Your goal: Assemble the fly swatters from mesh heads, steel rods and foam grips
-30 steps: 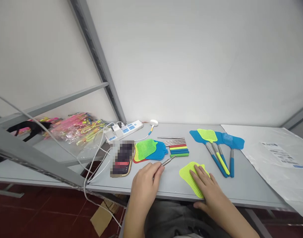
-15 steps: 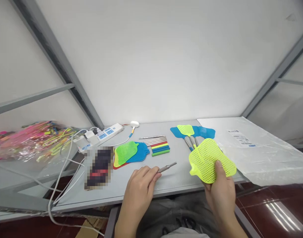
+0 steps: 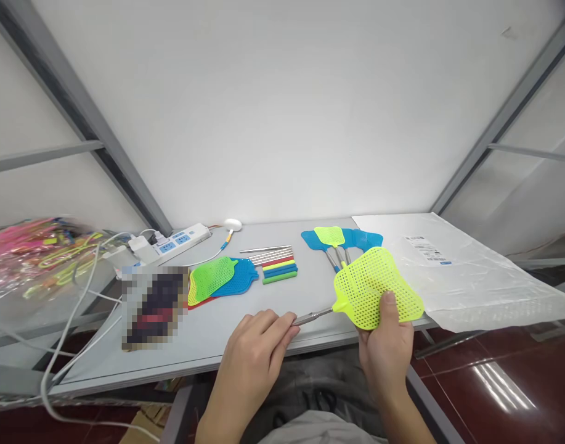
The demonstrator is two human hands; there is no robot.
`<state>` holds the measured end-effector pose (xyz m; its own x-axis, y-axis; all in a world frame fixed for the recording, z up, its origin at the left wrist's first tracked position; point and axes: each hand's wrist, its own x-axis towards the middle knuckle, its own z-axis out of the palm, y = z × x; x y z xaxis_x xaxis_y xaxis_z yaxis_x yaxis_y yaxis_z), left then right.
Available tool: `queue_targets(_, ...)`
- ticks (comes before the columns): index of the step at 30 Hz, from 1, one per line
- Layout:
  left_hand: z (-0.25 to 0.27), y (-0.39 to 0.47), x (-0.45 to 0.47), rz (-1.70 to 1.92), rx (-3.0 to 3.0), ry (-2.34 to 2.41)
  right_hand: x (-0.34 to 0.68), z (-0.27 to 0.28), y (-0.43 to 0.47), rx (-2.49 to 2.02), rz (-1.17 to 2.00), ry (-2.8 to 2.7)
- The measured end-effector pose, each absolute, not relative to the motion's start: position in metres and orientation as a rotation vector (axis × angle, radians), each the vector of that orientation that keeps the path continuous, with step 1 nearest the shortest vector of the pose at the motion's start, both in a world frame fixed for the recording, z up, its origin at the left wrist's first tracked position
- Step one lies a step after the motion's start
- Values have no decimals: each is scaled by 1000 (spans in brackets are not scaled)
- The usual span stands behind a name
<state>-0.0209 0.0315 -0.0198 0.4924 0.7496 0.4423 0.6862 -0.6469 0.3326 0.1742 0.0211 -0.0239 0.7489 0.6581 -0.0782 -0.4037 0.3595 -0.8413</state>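
Note:
Wrapped round a metal rod (image 3: 312,316), my left hand (image 3: 257,354) is closed, with the rod's thin end pointing right. My right hand (image 3: 387,345) pinches a yellow-green fly swatter head (image 3: 377,290), thumb on top of the mesh. The rod's tip meets the neck of this head; how far it sits inside cannot be seen. Behind lie loose metal rods (image 3: 268,254) and several coloured handle tubes (image 3: 280,270). To their left is a pile of swatter heads, a green one (image 3: 214,277) over a blue one (image 3: 238,277).
Swatters with rods, one with a yellow-green head (image 3: 329,235), lie at the back. White plastic packaging (image 3: 448,271) covers the table's right side. At left are a power strip (image 3: 183,240), cables, a blurred-out item (image 3: 155,308) and bagged colourful goods (image 3: 46,259).
The yellow-green swatter head and the rod have come together, the rod's tip now at the head's neck. Both hands keep their grips. The camera view has shifted to the right.

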Motion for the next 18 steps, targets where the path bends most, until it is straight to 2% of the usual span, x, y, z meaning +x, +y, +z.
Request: queue_targets(18,-20,33,-15,894,2623,1286,176,-21,20,-902,908,-561)
